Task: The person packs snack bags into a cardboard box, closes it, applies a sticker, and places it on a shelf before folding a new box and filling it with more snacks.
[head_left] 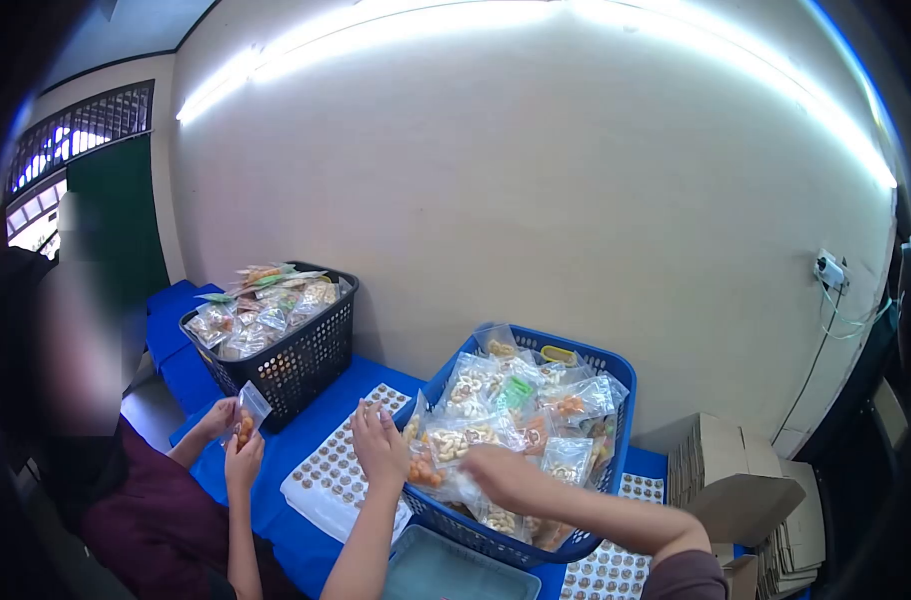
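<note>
My left hand (381,447) is raised beside the blue basket (624,440), above a sheet of round stickers (326,462). Its fingers are stretched upward, and I see nothing held in them. Over at the basket, my right hand (494,477) reaches down among clear plastic snack packets (466,390). Motion blurs that hand and its fingertips are hidden, so any grip there cannot be made out. The packets hold pale and orange snacks, and a green label (517,393) shows on one.
At left, a co-worker (161,500) holds a clear packet of round orange snacks (247,418). A black basket (311,360) heaped with packets stands behind. A grey-blue tray (456,572) sits in front. More stickers (616,570) and folded cardboard boxes (736,470) are at right.
</note>
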A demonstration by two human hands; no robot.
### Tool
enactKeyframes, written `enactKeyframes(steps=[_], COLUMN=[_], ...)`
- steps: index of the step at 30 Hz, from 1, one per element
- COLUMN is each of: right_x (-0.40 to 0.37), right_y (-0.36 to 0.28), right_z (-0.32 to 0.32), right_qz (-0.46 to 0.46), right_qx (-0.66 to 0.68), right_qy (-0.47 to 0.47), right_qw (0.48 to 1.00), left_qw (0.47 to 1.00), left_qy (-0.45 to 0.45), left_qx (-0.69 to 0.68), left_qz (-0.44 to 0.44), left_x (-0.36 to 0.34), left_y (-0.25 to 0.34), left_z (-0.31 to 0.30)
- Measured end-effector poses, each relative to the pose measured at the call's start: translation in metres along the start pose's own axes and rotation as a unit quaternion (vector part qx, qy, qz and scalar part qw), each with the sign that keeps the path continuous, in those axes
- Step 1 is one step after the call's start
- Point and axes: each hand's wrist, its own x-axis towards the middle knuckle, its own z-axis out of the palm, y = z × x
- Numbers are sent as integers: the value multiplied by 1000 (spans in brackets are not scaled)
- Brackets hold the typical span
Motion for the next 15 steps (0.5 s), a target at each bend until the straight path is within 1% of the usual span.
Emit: enactKeyframes(steps=[1, 2, 3, 4, 5, 7, 8, 9, 10, 11, 12, 13, 15], right_x=[21, 33, 42, 48, 42, 30, 34, 39, 42, 45, 51, 53, 37], right_y=[17, 24, 30, 37, 53, 87, 88, 88, 89, 93, 94, 96, 153], right_z=[16, 33, 53, 71, 97, 143, 148, 145, 141, 134, 119, 112, 121], right_qz=[-62, -63, -157, -249, -254, -396, -395, -382, -370, -328, -255, -178, -180], right_qx=[-63, -58, -126, -196, -197, -335, -333, -355, -376, -345, -352, -350, -415], right_qy=[-135, -138, -171, -198, -191, -136, -129, -166, -209, -234, -310, -383, -216], right_qw=[987, 987, 964, 928, 928, 844, 846, 837, 824, 848, 846, 836, 865], left_qw=[1000, 1000, 999, 996, 998, 996, 994, 995, 995, 993, 988, 987, 991], left_qy=[4, 1, -2, -4, 20, -13, -22, -20, -36, -51, -72, -72, -89], left_qx=[-20, -15, -52, -90, -51, -76, -91, -91, -72, -55, -66, -64, -49], left_qz=[6, 3, -14, -28, 3, -33, -47, -42, -63, -89, -121, -127, -83], left_x=[-2, -5, -5, -1, -2, 1, 1, 4, 3, 2, 3, 1, 0], left_y=[7, 7, 5, 2, -7, 4, 3, 3, 4, 5, 3, 2, 4], left_z=[-6, -8, -9, -7, 1, -7, -6, -6, -7, -6, -6, -5, -7])
